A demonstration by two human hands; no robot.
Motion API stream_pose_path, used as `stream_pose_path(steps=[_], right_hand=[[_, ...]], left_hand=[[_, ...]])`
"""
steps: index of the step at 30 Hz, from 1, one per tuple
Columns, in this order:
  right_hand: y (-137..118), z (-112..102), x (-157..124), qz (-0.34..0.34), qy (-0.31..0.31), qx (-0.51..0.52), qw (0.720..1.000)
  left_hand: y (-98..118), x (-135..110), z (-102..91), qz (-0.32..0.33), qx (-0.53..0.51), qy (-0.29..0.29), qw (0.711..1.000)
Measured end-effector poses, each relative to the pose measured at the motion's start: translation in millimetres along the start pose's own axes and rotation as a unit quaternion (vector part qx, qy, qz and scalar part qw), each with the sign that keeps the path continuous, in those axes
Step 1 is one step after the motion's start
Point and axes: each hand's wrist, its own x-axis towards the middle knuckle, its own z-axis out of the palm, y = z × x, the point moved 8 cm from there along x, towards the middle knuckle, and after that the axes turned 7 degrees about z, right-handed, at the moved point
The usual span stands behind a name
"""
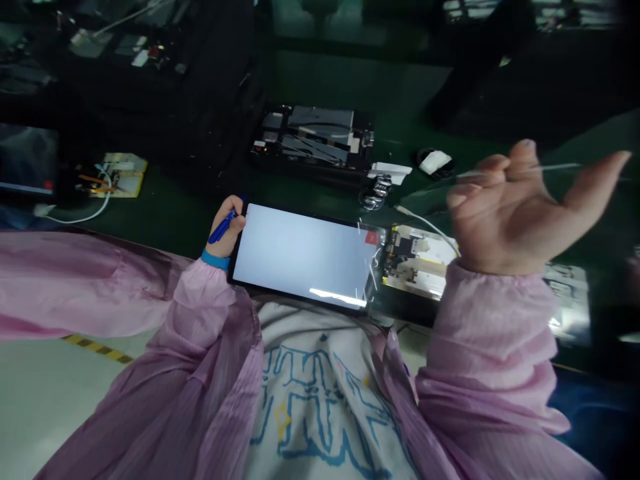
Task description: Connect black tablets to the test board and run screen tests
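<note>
A flat display panel (305,257) with a lit white screen lies at the near edge of the green bench, a small red tab at its top right corner. My left hand (227,227) grips the panel's left edge and also holds a blue pen (223,227) between its fingers. My right hand (520,207) is raised above the bench to the right, palm up, fingers curled. A thin clear film (525,170) runs across its fingertips, and it appears pinched there. Both arms wear pink sleeves.
A circuit board on a yellow-edged fixture (420,257) sits right of the panel, with a white cable (425,223). A dark jig with metal parts (315,140) stands behind. At far left are a small yellow board (120,175) and a monitor (27,160).
</note>
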Motion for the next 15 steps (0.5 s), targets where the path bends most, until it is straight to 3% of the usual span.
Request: stream_pose_path(steps=[2,4,5,7,9,10,13,15], right_hand=[[1.2,-7.1,-9.2,-0.013,0.004,0.005,1.0],[-4.8,-7.2,-13.3,-0.05,0.008,-0.207,0.977],[-8.5,-2.2,-13.6,-0.08,-0.001,-0.354,0.932],[-9.8,11.8,-13.6,-0.141,-0.044,-0.607,0.781],[-5.9,17.4,-15.1,-0.185,-0.081,-0.734,0.649],[-4.1,14.9,-17.1,-0.198,-0.089,-0.764,0.608],[3.3,-10.3,-30.4,-0.223,-0.084,-0.819,0.522],[17.1,-39.6,-41.3,-0.203,-0.084,-0.875,0.432]], left_hand=[[-2.5,-1.8,2.5,-0.016,-0.016,-0.018,1.0],[-2.4,-2.8,2.7,-0.021,-0.025,-0.019,0.999],[-2.1,-3.1,3.2,-0.023,-0.03,-0.021,0.999],[-1.2,-3.2,4.0,-0.026,-0.04,-0.02,0.999],[-0.4,-3.0,4.4,-0.029,-0.045,-0.018,0.998],[0.1,-2.8,4.3,-0.028,-0.044,-0.017,0.999],[1.2,-2.7,3.2,-0.024,-0.03,-0.016,0.999],[1.1,-2.8,2.2,-0.023,-0.017,-0.013,1.0]])
